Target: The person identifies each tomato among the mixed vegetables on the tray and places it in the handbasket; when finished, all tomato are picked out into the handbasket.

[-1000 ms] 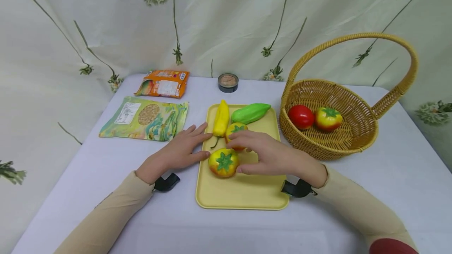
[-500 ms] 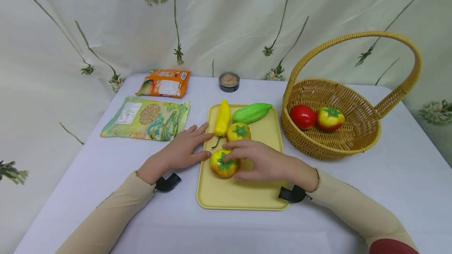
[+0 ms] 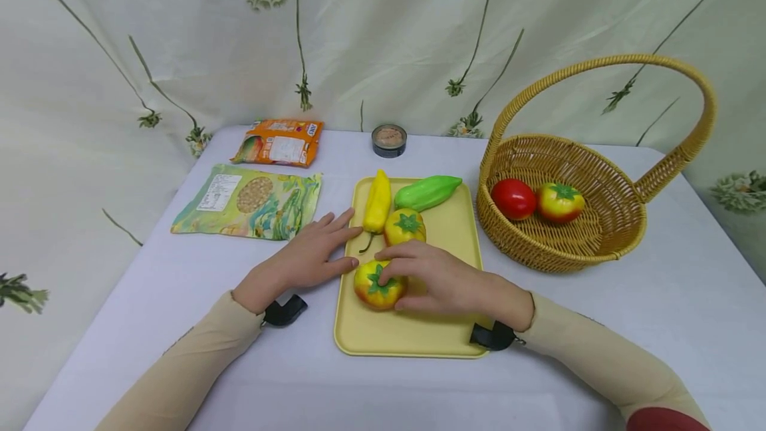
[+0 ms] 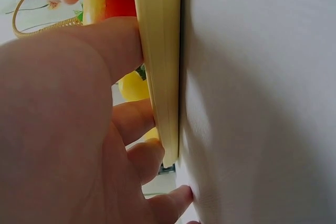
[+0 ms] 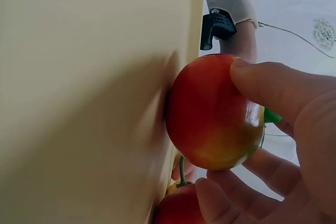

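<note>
A yellow tray (image 3: 413, 334) lies on the table, and my left hand (image 3: 314, 251) rests at its left edge with fingers spread; fingertips touch the tray's side in the left wrist view. My right hand (image 3: 437, 278) holds the near yellow-red tomato (image 3: 371, 288), which has a green star-shaped top. In the right wrist view the thumb lies on one side of that tomato (image 5: 210, 114) and fingers on the other, close over the tray. Just behind it on the tray sit a second yellow-red tomato (image 3: 405, 226), a yellow pepper (image 3: 378, 203) and a green pepper (image 3: 427, 193).
Right of the tray stands a wicker basket (image 3: 538, 251) with a tall handle, holding a red tomato (image 3: 513, 199) and a yellow-red one (image 3: 560, 203). An orange packet (image 3: 279, 142), a green bag (image 3: 248, 201) and a small can (image 3: 389, 140) lie behind and left.
My right hand has moved left and nearer to me, from over the gap between the tomatoes onto the near one. That tomato has shifted slightly toward me. The left hand has stayed put.
</note>
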{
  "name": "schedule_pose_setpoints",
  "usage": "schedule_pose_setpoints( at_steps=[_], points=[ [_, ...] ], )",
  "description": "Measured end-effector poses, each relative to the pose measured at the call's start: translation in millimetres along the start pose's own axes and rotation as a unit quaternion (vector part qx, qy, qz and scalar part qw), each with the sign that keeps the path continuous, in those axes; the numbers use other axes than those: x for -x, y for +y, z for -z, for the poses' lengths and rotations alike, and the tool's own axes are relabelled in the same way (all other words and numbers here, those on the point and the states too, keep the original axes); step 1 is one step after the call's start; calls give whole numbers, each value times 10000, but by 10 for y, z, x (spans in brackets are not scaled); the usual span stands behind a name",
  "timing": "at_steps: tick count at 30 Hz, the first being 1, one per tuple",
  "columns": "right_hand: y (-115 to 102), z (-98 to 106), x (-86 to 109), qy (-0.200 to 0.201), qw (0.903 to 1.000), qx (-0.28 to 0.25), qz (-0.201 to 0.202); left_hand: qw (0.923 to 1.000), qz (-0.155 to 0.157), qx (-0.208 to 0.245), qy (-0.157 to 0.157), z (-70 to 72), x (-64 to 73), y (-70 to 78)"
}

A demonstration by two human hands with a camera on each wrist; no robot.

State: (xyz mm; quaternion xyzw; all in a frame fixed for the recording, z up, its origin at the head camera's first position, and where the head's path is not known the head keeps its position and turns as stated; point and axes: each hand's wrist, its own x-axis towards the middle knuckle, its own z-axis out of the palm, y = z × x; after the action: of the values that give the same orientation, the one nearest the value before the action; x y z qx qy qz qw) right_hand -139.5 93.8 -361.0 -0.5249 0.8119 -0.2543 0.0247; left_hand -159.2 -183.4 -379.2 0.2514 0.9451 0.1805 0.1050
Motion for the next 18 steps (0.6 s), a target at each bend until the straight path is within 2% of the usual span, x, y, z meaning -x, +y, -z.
schedule_pose_setpoints(
  at_steps=[5,10,18],
  points=[
    [-4,6,3,-124,9999,-22,-22,10000,-37,-5,44,1,7,5],
    [-18,85,13,-460,9989,-39,-112,9999,-69,5,76,0,10,-4],
    [27,73,16,-700,9936,-832,-301,9999,-92,7,49,1,4,-4]
  ],
)
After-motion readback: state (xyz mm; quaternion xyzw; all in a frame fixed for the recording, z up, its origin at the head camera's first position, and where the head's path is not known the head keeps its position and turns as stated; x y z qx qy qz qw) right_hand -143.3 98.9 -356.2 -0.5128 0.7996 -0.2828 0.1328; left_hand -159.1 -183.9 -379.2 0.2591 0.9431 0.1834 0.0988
